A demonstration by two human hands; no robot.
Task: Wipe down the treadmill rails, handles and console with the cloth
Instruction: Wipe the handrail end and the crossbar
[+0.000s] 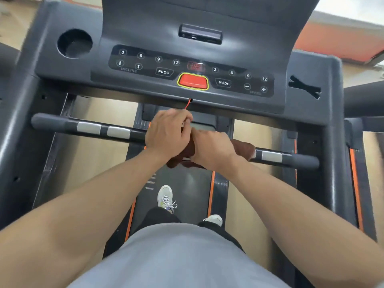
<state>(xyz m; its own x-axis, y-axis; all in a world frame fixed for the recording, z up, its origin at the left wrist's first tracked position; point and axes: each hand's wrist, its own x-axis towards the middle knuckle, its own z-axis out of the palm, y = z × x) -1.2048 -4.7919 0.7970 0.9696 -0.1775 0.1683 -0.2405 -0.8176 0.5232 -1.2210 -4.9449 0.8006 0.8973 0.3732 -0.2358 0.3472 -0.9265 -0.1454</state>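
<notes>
A brown cloth (243, 149) is wrapped around the middle of the treadmill's front handlebar (89, 128), with a fold hanging below it. My right hand (209, 149) is closed over the cloth on the bar. Touching it on the left, my left hand (167, 132) lies over the bar with its fingers curled. These fingers pinch the end of a thin red safety cord (188, 104) that hangs from the console. The dark grey console (145, 84) lies just beyond, with numbered buttons and a red stop button (193, 81).
A round cup holder (74, 43) sits at the console's left, a taped patch (304, 88) at its right. Grey side uprights (336, 163) frame the belt (193, 183), where my two shoes stand. Silver pulse sensors (271, 156) sit on the bar. Wooden floor lies on both sides.
</notes>
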